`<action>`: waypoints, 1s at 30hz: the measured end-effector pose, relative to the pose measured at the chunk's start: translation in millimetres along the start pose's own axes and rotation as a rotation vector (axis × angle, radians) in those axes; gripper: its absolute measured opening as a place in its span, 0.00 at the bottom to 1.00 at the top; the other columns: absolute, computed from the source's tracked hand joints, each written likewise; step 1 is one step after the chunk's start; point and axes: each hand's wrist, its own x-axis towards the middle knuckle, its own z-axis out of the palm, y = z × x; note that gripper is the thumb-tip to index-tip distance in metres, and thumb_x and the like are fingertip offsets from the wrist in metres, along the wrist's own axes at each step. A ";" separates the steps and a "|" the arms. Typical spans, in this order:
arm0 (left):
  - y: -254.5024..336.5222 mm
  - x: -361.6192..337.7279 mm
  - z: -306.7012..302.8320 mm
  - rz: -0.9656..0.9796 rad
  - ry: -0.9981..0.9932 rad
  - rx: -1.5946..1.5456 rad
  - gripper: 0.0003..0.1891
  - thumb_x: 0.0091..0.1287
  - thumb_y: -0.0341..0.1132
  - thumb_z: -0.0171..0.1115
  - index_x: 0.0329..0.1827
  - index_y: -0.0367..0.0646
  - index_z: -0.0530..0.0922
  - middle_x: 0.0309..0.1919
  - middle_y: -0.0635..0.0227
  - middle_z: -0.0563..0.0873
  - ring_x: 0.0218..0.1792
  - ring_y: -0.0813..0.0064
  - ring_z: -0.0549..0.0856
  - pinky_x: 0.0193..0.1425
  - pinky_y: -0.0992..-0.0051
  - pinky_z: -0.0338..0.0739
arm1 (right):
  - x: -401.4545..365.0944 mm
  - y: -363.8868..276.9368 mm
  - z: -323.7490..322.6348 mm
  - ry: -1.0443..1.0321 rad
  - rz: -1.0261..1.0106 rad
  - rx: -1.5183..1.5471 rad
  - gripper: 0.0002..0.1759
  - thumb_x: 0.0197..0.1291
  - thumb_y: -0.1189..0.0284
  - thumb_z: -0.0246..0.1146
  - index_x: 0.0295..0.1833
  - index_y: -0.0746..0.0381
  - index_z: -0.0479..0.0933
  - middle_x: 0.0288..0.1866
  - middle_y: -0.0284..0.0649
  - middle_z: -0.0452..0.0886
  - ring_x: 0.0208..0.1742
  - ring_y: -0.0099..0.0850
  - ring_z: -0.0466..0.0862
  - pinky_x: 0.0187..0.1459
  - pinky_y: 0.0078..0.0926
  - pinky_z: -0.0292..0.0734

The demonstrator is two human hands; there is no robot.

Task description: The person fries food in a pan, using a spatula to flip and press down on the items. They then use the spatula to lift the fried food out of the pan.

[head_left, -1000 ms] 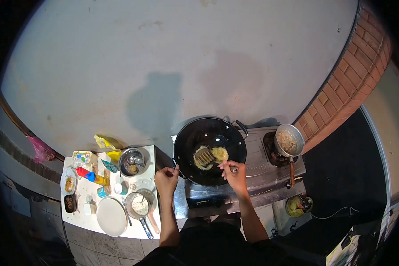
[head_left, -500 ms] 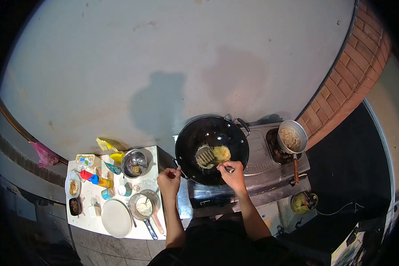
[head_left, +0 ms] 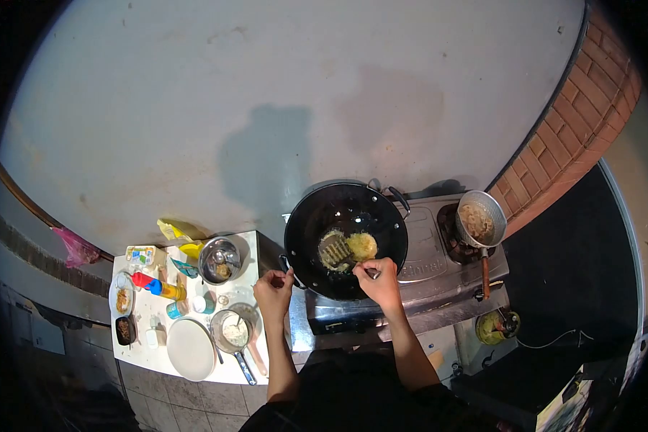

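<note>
A large black wok [head_left: 317, 216] sits on the stove. My left hand [head_left: 273, 294] is at its left side, with thumb and fingers closed on the wok's side handle [head_left: 284, 262]. My right hand [head_left: 380, 284] is over the near right rim, closed around the handle of a slotted spatula [head_left: 336, 251]. The spatula's head lies low in the wok over a pale frying piece [head_left: 326, 258], which it partly hides. Right beside it is a rounder golden fritter [head_left: 363, 246]. Whether the spatula touches the fritter is hard to tell.
Right of the wok, a small saucepan [head_left: 498, 214] with food stands on the other burner [head_left: 450, 237]. On the white table [head_left: 140, 354] at left are a plate [head_left: 191, 350], a steel bowl [head_left: 219, 261], a small pot [head_left: 232, 333] of white food, and sauce bottles [head_left: 167, 291].
The whole view has shifted slightly. The spatula's head has moved very little over the pale piece, and both hands keep their holds.
</note>
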 end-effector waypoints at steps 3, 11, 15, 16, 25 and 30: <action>-2.7 0.4 -0.8 0.054 0.003 0.017 0.16 0.58 0.40 0.74 0.25 0.34 0.82 0.16 0.64 0.82 0.18 0.76 0.81 0.27 0.76 0.74 | 0.6 -7.0 -3.2 -0.011 0.029 -0.020 0.10 0.49 0.74 0.69 0.30 0.72 0.83 0.25 0.50 0.85 0.28 0.32 0.87 0.32 0.25 0.78; -2.0 -1.2 -3.2 0.074 -0.006 0.033 0.17 0.59 0.41 0.74 0.26 0.34 0.82 0.16 0.64 0.82 0.18 0.76 0.81 0.27 0.76 0.74 | -3.4 0.8 1.6 0.043 0.035 -0.036 0.10 0.50 0.73 0.70 0.30 0.72 0.83 0.27 0.51 0.85 0.29 0.34 0.87 0.34 0.26 0.79; -0.9 -3.0 -2.6 0.072 0.004 0.017 0.17 0.60 0.41 0.73 0.27 0.33 0.82 0.16 0.63 0.83 0.19 0.76 0.82 0.28 0.76 0.74 | -2.8 -4.4 0.7 0.055 0.006 0.040 0.11 0.52 0.73 0.70 0.28 0.72 0.82 0.23 0.49 0.83 0.27 0.32 0.86 0.33 0.26 0.79; 0.8 -3.2 -2.7 0.075 0.004 0.017 0.17 0.60 0.41 0.73 0.27 0.33 0.82 0.16 0.63 0.83 0.19 0.76 0.82 0.28 0.76 0.74 | -1.6 -3.6 0.7 0.042 -0.013 0.075 0.12 0.53 0.73 0.69 0.27 0.73 0.81 0.21 0.47 0.83 0.25 0.29 0.85 0.32 0.26 0.79; 5.6 -5.5 -4.1 0.071 0.013 0.006 0.16 0.61 0.41 0.72 0.28 0.34 0.83 0.19 0.60 0.85 0.21 0.72 0.85 0.30 0.75 0.76 | -0.5 -16.5 -15.0 -0.024 0.100 0.488 0.12 0.69 0.77 0.55 0.35 0.72 0.80 0.37 0.44 0.85 0.23 0.19 0.78 0.23 0.15 0.70; 10.1 -5.3 -7.5 0.060 -0.003 0.066 0.16 0.61 0.42 0.71 0.29 0.34 0.84 0.21 0.59 0.86 0.23 0.70 0.86 0.33 0.73 0.77 | 4.6 -20.9 -37.0 0.028 0.058 0.312 0.14 0.70 0.73 0.56 0.32 0.69 0.80 0.30 0.36 0.84 0.21 0.16 0.74 0.22 0.15 0.65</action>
